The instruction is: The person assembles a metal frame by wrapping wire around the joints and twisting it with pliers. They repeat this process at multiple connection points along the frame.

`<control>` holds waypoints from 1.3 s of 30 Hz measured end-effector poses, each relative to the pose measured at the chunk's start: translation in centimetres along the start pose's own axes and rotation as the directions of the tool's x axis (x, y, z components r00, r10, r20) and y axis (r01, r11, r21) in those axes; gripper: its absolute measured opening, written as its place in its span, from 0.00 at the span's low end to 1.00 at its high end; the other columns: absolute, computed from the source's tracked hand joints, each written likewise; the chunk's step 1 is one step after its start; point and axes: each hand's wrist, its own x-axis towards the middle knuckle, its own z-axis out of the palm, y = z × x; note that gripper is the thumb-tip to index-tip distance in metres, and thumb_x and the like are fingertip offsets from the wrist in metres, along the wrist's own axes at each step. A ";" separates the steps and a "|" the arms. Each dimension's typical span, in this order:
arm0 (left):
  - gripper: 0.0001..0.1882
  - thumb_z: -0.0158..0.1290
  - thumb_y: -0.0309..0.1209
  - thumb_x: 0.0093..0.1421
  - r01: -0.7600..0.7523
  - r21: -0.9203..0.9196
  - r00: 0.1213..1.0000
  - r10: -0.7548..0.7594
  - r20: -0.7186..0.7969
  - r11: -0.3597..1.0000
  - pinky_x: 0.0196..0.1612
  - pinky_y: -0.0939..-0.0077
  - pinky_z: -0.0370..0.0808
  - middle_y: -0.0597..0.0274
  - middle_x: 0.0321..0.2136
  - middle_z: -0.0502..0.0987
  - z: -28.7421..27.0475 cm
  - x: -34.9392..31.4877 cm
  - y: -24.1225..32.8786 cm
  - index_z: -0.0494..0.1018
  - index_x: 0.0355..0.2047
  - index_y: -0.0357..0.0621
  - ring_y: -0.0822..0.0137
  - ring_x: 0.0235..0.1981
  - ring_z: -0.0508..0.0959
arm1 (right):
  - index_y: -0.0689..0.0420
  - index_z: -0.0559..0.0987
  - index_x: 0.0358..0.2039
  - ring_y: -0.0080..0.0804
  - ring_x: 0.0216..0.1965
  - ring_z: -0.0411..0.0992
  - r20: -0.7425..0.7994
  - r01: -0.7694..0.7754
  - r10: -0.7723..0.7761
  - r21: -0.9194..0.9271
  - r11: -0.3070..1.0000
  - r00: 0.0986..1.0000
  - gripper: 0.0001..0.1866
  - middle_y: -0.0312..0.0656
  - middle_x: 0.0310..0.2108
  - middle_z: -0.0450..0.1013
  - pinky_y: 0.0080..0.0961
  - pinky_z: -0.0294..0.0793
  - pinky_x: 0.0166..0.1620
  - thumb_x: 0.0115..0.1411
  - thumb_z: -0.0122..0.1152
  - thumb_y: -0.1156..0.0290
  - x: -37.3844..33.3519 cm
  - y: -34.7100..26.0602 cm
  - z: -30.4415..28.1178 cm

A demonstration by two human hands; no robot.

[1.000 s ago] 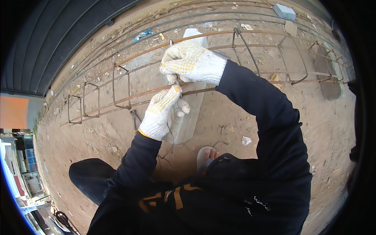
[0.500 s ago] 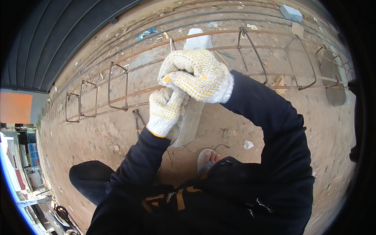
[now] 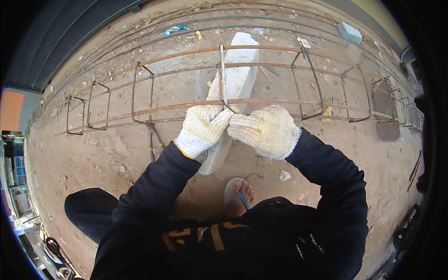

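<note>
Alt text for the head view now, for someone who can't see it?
A person's gloved left hand and right hand close together at the near side of a rusty rebar cage crossing over a pale block on dirt.

from the right hand (image 3: 266,133), bars (image 3: 273,101) cross twelve, an open gap beyond; hoops (image 3: 223,77) stand in the way at eleven and half past one. the left hand (image 3: 199,130) fills nine, a foot (image 3: 240,192) seven; soil (image 3: 263,169) gives room at six.
</note>
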 end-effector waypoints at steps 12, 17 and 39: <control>0.19 0.47 0.39 0.68 0.253 -0.372 0.967 -0.220 0.128 0.893 0.37 0.79 0.73 0.60 0.31 0.80 -1.1 -0.9 -0.3 0.77 0.37 0.33 0.74 0.32 0.77 | 0.45 0.76 0.53 0.40 0.42 0.78 -0.067 -0.008 0.020 0.164 0.986 0.998 0.26 0.39 0.51 0.74 0.39 0.77 0.39 0.50 0.57 0.68 -0.5 -0.7 1.0; 0.21 0.44 0.40 0.69 0.354 -0.500 0.935 -0.304 0.182 0.790 0.38 0.77 0.74 0.58 0.32 0.80 -1.1 -0.8 0.0 0.77 0.37 0.32 0.72 0.33 0.77 | 0.45 0.76 0.53 0.39 0.40 0.78 -0.008 -0.009 0.010 0.172 0.985 1.000 0.25 0.39 0.51 0.75 0.38 0.77 0.38 0.50 0.58 0.66 -0.3 -1.2 1.3; 0.14 0.53 0.33 0.66 0.031 -0.060 0.979 -0.042 -0.199 0.998 0.22 0.78 0.67 0.67 0.17 0.75 1.1 -0.7 -0.7 0.80 0.27 0.36 0.78 0.18 0.71 | 0.53 0.79 0.34 0.46 0.28 0.76 0.056 -0.431 0.446 -0.174 0.885 0.893 0.18 0.44 0.26 0.77 0.40 0.75 0.30 0.52 0.65 0.51 2.9 0.9 -2.1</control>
